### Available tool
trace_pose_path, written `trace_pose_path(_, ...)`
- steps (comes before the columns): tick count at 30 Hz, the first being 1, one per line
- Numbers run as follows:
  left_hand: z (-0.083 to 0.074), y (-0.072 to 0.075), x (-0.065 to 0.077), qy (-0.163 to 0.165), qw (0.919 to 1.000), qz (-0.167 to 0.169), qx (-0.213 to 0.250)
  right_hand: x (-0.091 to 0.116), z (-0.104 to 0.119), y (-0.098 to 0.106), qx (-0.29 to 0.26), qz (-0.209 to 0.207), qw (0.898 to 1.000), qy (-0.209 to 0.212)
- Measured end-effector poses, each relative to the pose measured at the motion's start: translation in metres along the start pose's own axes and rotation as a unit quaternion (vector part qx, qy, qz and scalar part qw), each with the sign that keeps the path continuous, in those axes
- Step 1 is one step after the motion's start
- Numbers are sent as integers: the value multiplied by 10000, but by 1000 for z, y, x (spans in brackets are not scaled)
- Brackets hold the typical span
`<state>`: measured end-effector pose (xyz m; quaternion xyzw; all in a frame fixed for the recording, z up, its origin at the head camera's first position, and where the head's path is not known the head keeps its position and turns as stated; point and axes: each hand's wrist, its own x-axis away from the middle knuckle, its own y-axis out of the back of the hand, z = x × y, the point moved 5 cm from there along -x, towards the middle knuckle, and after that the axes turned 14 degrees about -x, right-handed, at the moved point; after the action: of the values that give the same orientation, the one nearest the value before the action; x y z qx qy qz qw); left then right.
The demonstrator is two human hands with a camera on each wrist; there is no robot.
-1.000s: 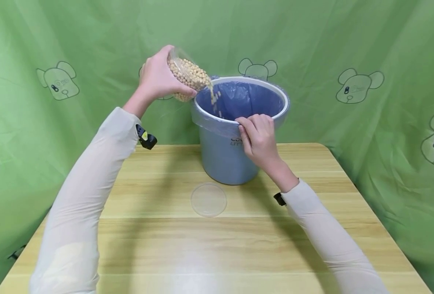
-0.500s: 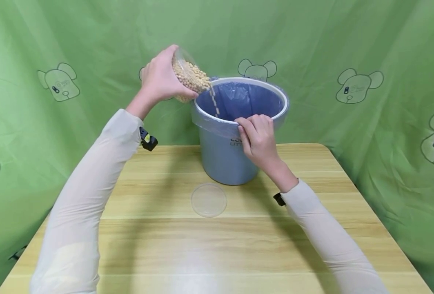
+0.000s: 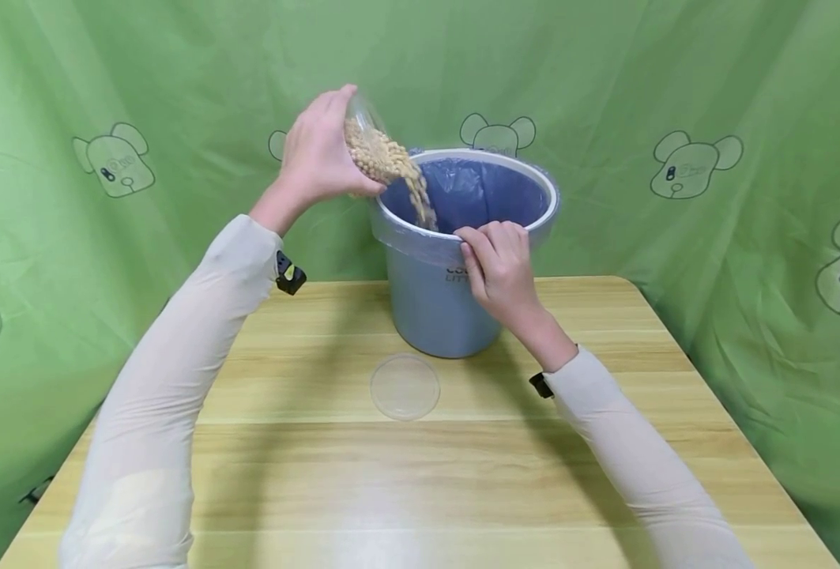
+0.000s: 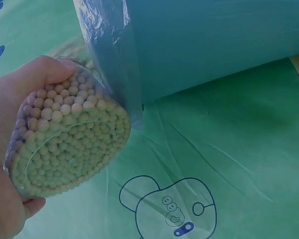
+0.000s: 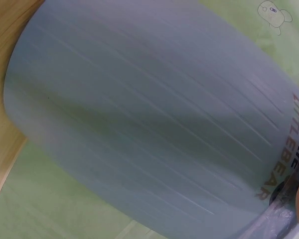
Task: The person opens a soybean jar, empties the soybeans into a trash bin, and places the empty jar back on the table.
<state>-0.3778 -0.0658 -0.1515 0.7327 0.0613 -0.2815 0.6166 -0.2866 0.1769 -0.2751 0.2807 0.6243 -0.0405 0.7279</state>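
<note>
My left hand (image 3: 320,150) grips a clear plastic jar (image 4: 70,154) of round, pale yellow beans (image 3: 378,154), likely soybeans. The jar tilts mouth-down over the left rim of a blue-grey trash bin (image 3: 437,312). A stream of beans (image 3: 420,197) falls from it into the bin. Inside, a translucent bag (image 3: 462,186) lines the bin and folds over its white rim. My right hand (image 3: 502,269) holds the front right of that rim, fingers curled over the edge. The bin's bottom is hidden. In the left wrist view, beans press against the jar's base.
A clear round lid (image 3: 405,387) lies flat on the wooden table (image 3: 391,490), in front of the bin. Behind the table hangs a green cloth (image 3: 391,55) with printed bear heads. The bin stands near the table's back edge.
My left hand has moved slightly right and tipped the jar further. The bean stream is thicker, and the bean level in the jar is lower. My right hand and the bin stay put.
</note>
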Motion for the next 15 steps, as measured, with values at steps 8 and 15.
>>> trace_pose_path(8,-4,0,-1,-122,9999,4,-83,0,1,0,-11,-6,10000,-11)
trace_pose_path(15,-6,1,-2,-171,9998,-95,-93,-1,1,-1,-19,-7,10000,-19)
